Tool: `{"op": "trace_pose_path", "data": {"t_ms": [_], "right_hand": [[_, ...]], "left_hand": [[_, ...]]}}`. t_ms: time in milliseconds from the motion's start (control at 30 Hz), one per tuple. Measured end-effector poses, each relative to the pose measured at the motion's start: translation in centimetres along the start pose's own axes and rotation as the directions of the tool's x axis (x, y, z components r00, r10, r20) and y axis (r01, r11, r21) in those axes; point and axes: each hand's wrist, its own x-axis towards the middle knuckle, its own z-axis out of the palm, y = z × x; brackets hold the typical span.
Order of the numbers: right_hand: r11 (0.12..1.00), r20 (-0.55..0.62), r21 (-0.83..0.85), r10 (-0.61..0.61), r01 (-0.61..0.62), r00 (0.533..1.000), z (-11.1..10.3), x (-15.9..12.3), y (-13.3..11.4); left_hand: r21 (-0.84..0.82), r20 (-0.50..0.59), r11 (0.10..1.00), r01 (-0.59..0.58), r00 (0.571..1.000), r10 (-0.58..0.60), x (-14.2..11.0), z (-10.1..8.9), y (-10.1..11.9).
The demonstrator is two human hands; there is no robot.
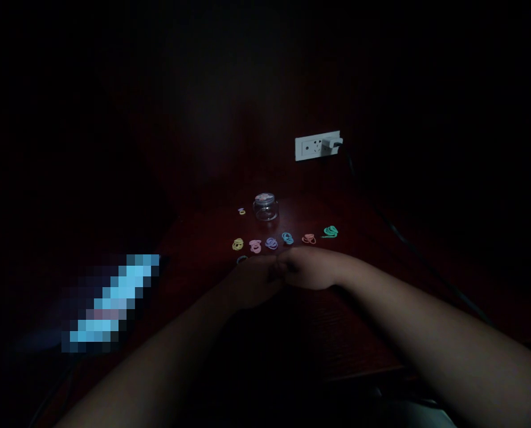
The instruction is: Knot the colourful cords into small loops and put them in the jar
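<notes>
Arms: left arm point(167, 348) and right arm point(430, 321) came in from the lower corners, bare, nearest the camera.
Hands: left hand point(252, 284) and right hand point(314, 267) met low over the dark red counter point(194, 238); actual contact unclear.
Fingers: deep in shadow; could not tell whether spread, pressed together or pinching something.
Row beyond hands: yellow loops point(237, 244), pink loops point(255, 246), purple loops point(271, 243), blue loops point(287, 238), red loops point(309, 239), green loops point(330, 232), left to right, in separate piles on the counter.
Stray loop point(242, 260): lay just beside the left hand, partly hidden.
Jar point(266, 210): clear, upright, lid point(264, 197) on, behind the row.
Small loops point(242, 211): near the jar, to its left.
Wall: socket point(307, 148) held a white plug point(331, 143); dark cord point(399, 238) ran down rightward.
Screen point(125, 291): glowed blue at left, pixelated.
</notes>
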Motion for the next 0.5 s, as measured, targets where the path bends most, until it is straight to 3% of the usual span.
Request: {"op": "trace_pose_path", "data": {"t_ms": [500], "right_hand": [[0.997, -0.007, 0.059, -0.055, 0.055, 0.998, 0.16, 0.14, 0.36]], "left_hand": [[0.025, 0.009, 0.999, 0.028, 1.000, -0.028, 0.02, -0.08, 0.15]]}}
